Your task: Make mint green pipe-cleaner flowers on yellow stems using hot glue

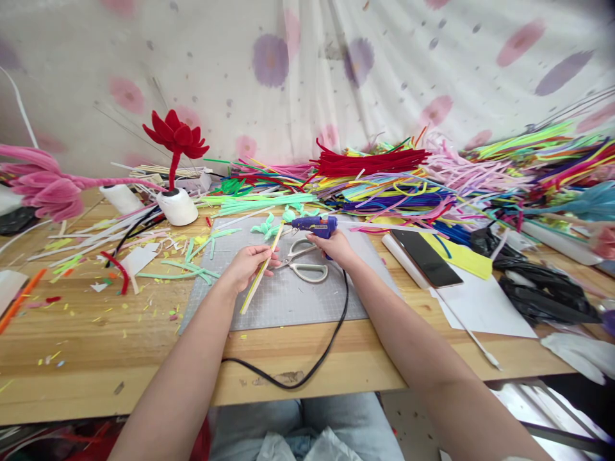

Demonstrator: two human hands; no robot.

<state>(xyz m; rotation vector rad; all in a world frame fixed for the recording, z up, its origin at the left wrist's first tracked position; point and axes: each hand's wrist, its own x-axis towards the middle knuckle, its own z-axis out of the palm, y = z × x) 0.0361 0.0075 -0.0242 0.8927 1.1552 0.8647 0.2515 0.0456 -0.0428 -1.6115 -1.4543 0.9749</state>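
My left hand (254, 264) is closed on a thin pale-yellow strip (250, 296), which slants up to the right. In my right hand (335, 246) is a blue glue gun (314, 225), its nozzle pointing left close to the strip's upper end. Whether nozzle and strip touch I cannot tell. A black cord (346, 301) hangs from the gun and loops over the table edge. Between my hands, scissors (307, 269) with pale handles lie on the grey cutting mat (298, 310). Mint-green fuzzy pieces (265, 227) sit just beyond the left hand.
Bundles of coloured pipe cleaners (375, 160) line the back by the curtain. A red fuzzy flower (176, 136) stands in a white pot (177, 208) at left; a pink flower (48, 186) leans beside it. At right lie a phone (425, 256), white paper (485, 307) and black plastic bags (542, 291).
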